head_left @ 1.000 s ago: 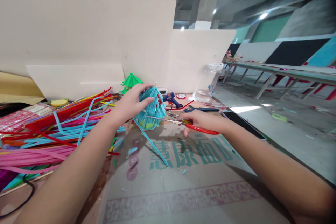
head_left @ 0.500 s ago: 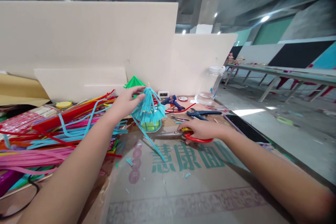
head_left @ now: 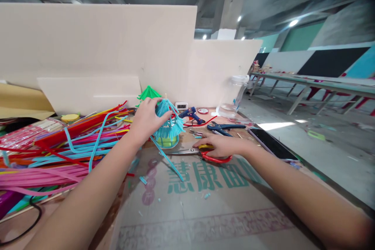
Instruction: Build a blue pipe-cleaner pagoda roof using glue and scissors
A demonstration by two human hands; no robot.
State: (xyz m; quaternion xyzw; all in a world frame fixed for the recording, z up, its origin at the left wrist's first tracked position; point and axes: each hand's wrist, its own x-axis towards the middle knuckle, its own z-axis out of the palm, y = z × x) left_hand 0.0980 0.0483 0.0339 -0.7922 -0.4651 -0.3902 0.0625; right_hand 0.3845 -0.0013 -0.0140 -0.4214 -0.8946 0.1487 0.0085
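Left hand (head_left: pixel 148 119) grips one blue cone (head_left: pixel 169 123); right hand (head_left: pixel 221 144) rests on one pair of scissors (head_left: pixel 202 152), fingers curled over the handle, on the surface (head_left: pixel 205 211).

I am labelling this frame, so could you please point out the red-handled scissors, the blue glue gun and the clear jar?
red-handled scissors (head_left: pixel 215 159): head view, on the red handle loop.
blue glue gun (head_left: pixel 191 113): head view, on its body.
clear jar (head_left: pixel 234 95): head view, on its wall.

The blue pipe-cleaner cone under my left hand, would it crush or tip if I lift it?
The blue fuzzy pipe-cleaner cone looks light and soft, so the strands likely bend under a squeeze from the left hand. It stands on a small yellow-green base, so a sideways push might tip it. One loose strand trails and would probably flop.
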